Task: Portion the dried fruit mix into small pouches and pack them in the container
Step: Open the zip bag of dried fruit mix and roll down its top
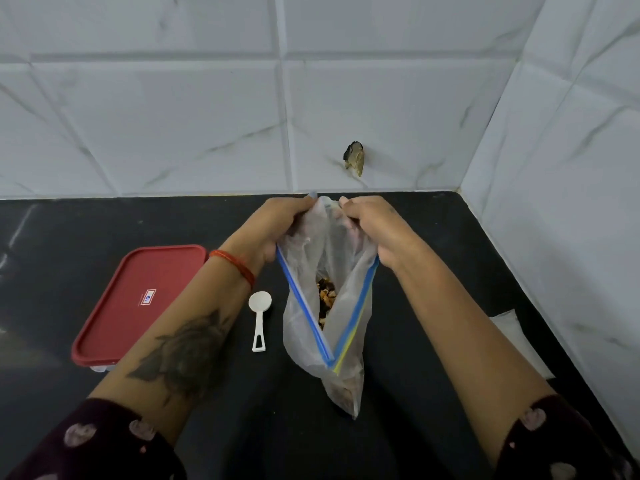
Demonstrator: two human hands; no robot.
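Overhead, crinkly translucent zip bag (325, 258) between left hand (277, 230) and right hand (374, 226).

Your left hand (273, 230) comes off a wrist ringed by a red-orange thread band (235, 266), and below it a dark rose tattoo (187, 355) spreads along the forearm. Down at seven and five o'clock, both sleeves (100, 445) are deep maroon with pale pinkish spots. Your right hand (377, 226) is bare.
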